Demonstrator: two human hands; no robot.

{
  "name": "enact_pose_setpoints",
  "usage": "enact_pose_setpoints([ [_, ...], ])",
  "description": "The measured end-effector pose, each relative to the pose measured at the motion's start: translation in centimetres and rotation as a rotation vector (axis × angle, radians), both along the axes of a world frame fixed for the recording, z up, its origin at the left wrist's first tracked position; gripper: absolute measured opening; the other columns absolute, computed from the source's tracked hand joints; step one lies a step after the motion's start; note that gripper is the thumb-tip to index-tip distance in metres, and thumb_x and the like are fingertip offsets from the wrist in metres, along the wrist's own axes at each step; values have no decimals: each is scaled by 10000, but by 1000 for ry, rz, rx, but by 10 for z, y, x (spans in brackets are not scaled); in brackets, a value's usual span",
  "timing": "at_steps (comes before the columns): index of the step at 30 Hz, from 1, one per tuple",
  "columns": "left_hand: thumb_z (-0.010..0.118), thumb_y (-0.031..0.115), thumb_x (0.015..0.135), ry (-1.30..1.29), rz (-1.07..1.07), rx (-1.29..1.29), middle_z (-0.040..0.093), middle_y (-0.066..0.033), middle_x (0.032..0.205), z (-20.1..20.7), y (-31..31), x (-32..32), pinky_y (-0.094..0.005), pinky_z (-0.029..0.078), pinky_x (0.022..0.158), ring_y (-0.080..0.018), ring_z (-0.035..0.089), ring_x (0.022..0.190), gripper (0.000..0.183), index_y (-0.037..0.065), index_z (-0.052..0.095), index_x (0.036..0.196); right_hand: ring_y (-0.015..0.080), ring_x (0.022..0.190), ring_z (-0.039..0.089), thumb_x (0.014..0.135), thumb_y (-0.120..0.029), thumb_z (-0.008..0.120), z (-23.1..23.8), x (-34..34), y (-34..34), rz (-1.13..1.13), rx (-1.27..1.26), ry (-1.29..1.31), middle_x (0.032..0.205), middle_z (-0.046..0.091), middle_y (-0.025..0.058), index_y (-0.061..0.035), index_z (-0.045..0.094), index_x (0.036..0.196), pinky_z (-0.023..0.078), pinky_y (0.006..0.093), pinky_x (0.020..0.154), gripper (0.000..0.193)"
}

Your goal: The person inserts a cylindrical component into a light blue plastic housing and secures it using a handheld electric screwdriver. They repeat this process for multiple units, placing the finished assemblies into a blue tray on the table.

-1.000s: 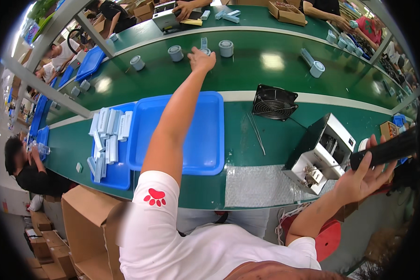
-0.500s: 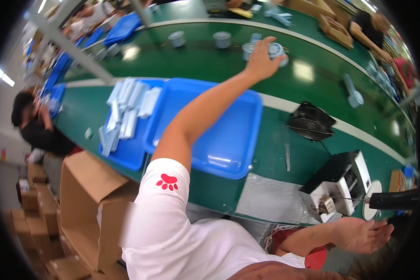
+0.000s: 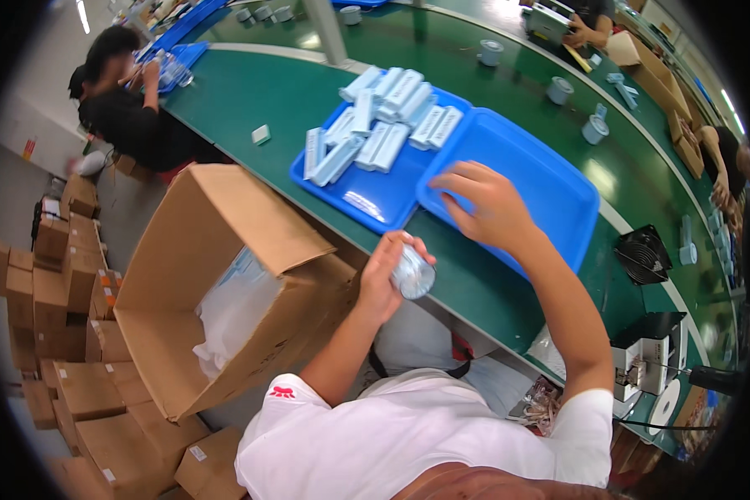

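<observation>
Close to my body, my left hand [image 3: 381, 283] is wrapped round a light blue-grey, round cup-like part [image 3: 414, 274], held off the table edge. My right hand [image 3: 489, 207] hovers over the near left rim of a bare blue tray [image 3: 521, 162]. Its thumb and fingers are bent but apart, with nothing visible between them. Beside that tray, a second blue tray [image 3: 362, 202] bears a loose pile of long light blue boxes [image 3: 377, 125].
A large open carton [image 3: 225, 200] with white plastic inside stands left of me, near stacked cartons [image 3: 79, 292]. On the green belt sit several round parts [image 3: 560, 89]. A black fan [image 3: 642, 254] and a small machine [image 3: 646, 354] are at right. Co-workers sit around.
My left hand has come back from the belt to near my body, holding a round part. My right hand has moved from beside the machine to the bare tray. The view has swung left.
</observation>
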State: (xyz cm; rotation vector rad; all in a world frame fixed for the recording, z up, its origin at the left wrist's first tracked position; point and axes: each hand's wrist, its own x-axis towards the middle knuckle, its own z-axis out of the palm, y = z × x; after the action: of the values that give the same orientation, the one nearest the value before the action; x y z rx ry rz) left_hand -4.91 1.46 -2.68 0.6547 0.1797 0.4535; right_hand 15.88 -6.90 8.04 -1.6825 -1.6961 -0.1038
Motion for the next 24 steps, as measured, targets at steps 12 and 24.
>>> enact_pose_setpoints([
  [12, 510, 290, 1028, 91, -153, 66, 617, -178, 1238, -10, 6, -60, -457, 458, 1073, -331, 607, 1237, 393, 16, 515, 1309, 274, 1085, 632, 822, -133, 661, -59, -49, 185, 163, 184, -396, 992, 668, 85, -64, 654, 993, 519, 401, 986, 184],
  [24, 618, 145, 1019, 90, 23, 887, 622, -46, 1026, 42, -77, 46, -257, 487, 792, -102, 585, 905, 187, 48, 614, 1179, 204, 773, 579, 1023, -298, 626, -17, -40, -138, -82, 839, 1638, 972, 610, 101, -65, 492, 1358, 510, 400, 715, 430],
])
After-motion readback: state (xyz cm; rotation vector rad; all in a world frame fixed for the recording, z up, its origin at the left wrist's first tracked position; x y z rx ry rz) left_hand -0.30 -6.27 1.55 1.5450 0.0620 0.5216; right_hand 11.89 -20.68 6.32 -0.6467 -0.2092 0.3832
